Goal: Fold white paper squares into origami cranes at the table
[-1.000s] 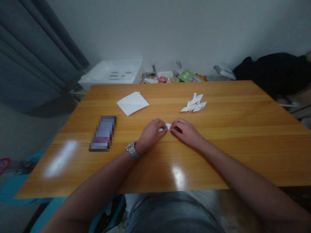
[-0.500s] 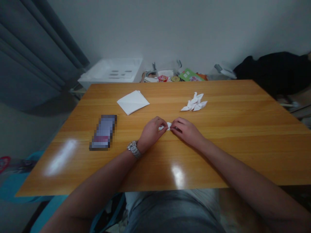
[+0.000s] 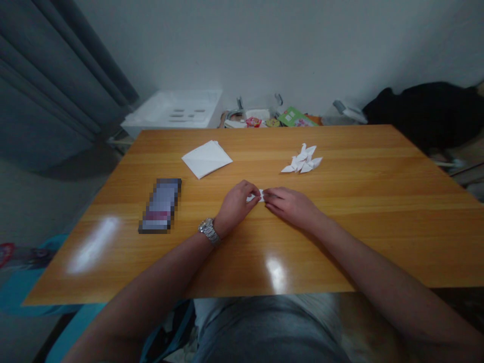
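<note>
A small folded white paper piece [image 3: 255, 196] lies on the wooden table [image 3: 359, 212] between my two hands. My left hand [image 3: 236, 205], with a metal watch [image 3: 209, 232] at the wrist, is curled and pinches the paper's left side. My right hand [image 3: 290, 205] has its fingers stretched fairly flat, their tips pressed on the paper's right side. Most of the paper is hidden under my fingers.
A stack of white square sheets [image 3: 206, 159] lies at the far left of centre. A pile of folded white paper shapes [image 3: 302, 161] sits at the far right of centre. A phone [image 3: 161, 205] lies to the left. Clutter and a white box [image 3: 174, 112] stand behind the table.
My right hand's fingers have flattened out over the paper, where they were curled before. My left hand has barely shifted.
</note>
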Available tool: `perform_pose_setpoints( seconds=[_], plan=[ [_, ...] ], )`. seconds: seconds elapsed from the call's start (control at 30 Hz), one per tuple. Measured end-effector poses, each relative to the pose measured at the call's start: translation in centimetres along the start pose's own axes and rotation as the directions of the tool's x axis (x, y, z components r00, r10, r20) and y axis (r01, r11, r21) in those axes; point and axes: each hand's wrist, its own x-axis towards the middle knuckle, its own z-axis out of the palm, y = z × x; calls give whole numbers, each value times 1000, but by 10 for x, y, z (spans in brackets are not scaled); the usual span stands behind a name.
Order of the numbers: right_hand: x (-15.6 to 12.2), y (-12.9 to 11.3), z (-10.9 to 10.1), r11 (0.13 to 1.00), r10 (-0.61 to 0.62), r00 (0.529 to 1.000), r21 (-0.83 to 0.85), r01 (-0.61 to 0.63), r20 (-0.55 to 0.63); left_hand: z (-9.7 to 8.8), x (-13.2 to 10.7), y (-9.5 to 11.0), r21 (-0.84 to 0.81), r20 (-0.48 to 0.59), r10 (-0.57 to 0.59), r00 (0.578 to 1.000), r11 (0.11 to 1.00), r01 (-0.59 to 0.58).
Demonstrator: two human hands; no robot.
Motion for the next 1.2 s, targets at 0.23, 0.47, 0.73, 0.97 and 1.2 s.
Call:
perform_pose_setpoints(
  seconds=[0.23, 0.47, 0.73, 0.97, 1.2],
  plan=[
    [-2, 0, -1, 999, 33, 999, -12, -33, 32, -8, 0, 3, 236, 64, 73, 995, 968, -86],
    [-4, 6, -2, 999, 27, 998, -38, -25, 55, -15, -8, 8, 372, 190, 180, 965, 897, -240],
    [-3, 6, -4, 998, 51, 994, -35, -48, 91, -13, -10, 10, 466, 231, 201, 952, 836, -290],
    [-4, 6, -7, 999, 21, 994, -31, -18, 109, -13, -11, 13, 459, 224, 188, 956, 845, -274],
    [-9, 8, -6, 1000, 12, 994, -25, -10, 108, -13, -12, 11, 447, 234, 195, 952, 848, -284]
  ],
)
